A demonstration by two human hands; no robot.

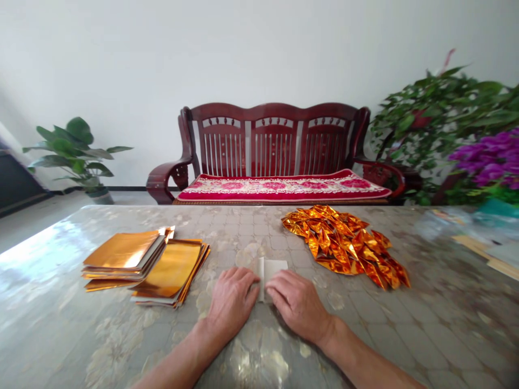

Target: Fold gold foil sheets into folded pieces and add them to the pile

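Note:
A small sheet of paper [276,265], pale side up, lies on the table between my hands. A narrow fold stands up along its left side. My left hand [233,294] is closed at that folded edge, thumb and fingers curled together against it. From the right, my right hand [299,303] is closed on the sheet's lower part and hides some of it. To the left are two stacks of gold foil paper, the farther stack [121,250] overlapping the nearer one [174,267]. A heap of folded orange-gold foil pieces [340,243] lies beyond my right hand.
The patterned table [133,346] reaches across the front. Clear plastic bags [441,222] and tan strips [503,267] lie at its right end. Behind stands a dark red wooden bench [273,146] with a red floral cushion [284,186], between potted plants [77,148] and purple flowers [490,159].

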